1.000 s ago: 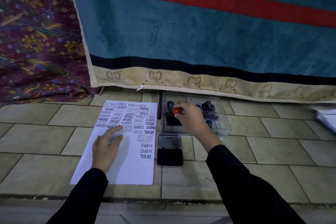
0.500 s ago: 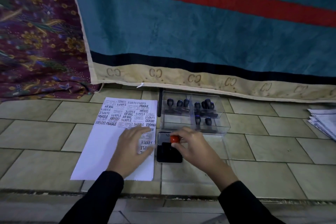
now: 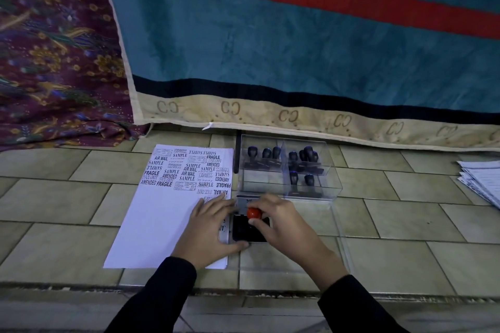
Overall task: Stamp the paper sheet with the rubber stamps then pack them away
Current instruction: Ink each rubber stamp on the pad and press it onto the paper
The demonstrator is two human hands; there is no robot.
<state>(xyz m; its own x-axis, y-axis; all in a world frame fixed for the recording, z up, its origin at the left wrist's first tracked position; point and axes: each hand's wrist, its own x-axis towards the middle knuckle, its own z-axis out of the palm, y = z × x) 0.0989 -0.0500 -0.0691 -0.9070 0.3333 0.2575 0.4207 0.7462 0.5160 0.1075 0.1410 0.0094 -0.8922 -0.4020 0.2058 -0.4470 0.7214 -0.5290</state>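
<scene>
A white paper sheet (image 3: 159, 213) lies on the tiled floor, its far half covered in black stamp prints. To its right sits an open black ink pad (image 3: 244, 230). My right hand (image 3: 281, 224) is shut on a stamp with a red knob (image 3: 253, 213), held down on the pad. My left hand (image 3: 209, 227) lies flat on the sheet's right edge, its thumb touching the pad's near corner. Behind the pad stands a clear plastic box (image 3: 328, 184) holding several dark-handled stamps (image 3: 293, 178).
A teal, red-striped cloth (image 3: 270, 48) hangs right behind the box, with a patterned maroon fabric (image 3: 54, 62) to its left. A stack of papers (image 3: 481, 178) lies at the far right. A clear lid (image 3: 338, 240) rests on the tiles under my right wrist.
My right hand carried the red-knobbed stamp from the box down onto the ink pad. My left hand slid right across the sheet to the pad's edge.
</scene>
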